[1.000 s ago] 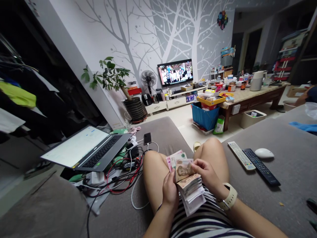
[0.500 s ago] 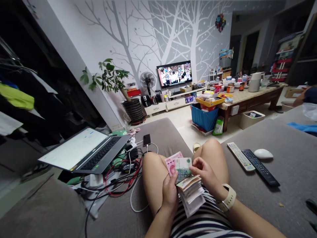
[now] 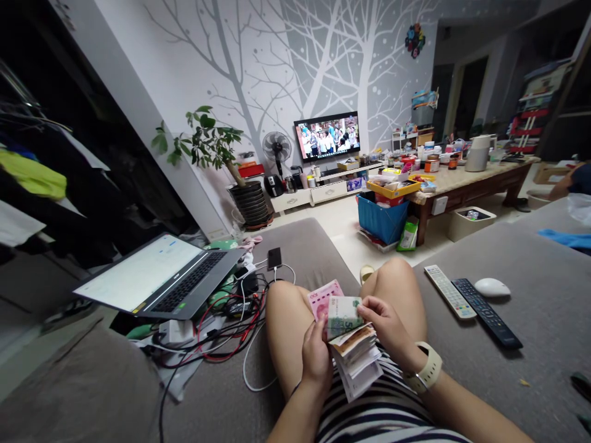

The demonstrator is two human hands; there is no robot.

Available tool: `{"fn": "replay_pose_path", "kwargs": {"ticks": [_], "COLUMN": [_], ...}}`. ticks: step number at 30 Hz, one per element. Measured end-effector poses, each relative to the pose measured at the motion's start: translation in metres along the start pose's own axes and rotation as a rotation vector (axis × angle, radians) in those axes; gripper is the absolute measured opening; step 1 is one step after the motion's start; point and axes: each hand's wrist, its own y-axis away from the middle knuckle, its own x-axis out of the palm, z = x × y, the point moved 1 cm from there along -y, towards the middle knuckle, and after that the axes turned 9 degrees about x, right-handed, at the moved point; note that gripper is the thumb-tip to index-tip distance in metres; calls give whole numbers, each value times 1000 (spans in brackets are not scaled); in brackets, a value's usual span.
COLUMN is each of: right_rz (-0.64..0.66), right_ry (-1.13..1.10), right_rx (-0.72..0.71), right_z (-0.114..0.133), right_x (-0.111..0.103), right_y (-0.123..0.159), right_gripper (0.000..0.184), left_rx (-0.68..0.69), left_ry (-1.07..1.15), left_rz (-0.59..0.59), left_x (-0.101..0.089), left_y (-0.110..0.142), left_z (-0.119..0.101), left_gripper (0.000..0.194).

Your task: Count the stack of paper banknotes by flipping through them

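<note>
A tree-painted wall (image 3: 258, 74) fills the top of the frame, and right of centre one blue bin (image 3: 381, 219) sits under one yellow tray (image 3: 392, 191) of small items; farther right, one cream bin (image 3: 462, 228) holds something silvery. One dark pot (image 3: 250, 206), left of centre, contains one plant (image 3: 204, 143). Lower centre, the left hand (image 3: 317, 354) clasps folded banknotes (image 3: 359, 364) and one pink note (image 3: 322, 299); the right hand (image 3: 388, 323) pinches one green note (image 3: 342, 312). Two remotes (image 3: 450, 291) and one mouse (image 3: 492, 287) lie at right.

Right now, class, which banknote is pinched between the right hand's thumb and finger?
The green 50 note: the right hand pinches its right edge. The pink 100 note sticks out behind it; the folded notes hang below.
</note>
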Motion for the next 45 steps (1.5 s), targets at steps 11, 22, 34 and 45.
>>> {"fn": "replay_pose_path", "kwargs": {"ticks": [11,22,34,45], "right_rz": [30,45,-3,12], "right_ry": [-27,-58,-76,-101], "right_rx": [-11,32,31,75], "right_z": [-1,1,-3,-4], "right_x": [-1,-1,-5,-4], "right_y": [0,0,-6,-1], "right_gripper": [29,36,35,33], "left_rx": [29,-55,-66,-4], "left_ry": [31,27,-35,5], "left_rz": [8,45,168,28], "left_x": [3,13,13,5], "left_y": [1,9,13,6], "left_z": [-3,-10,-9,-2], "left_gripper": [34,40,42,35]}}
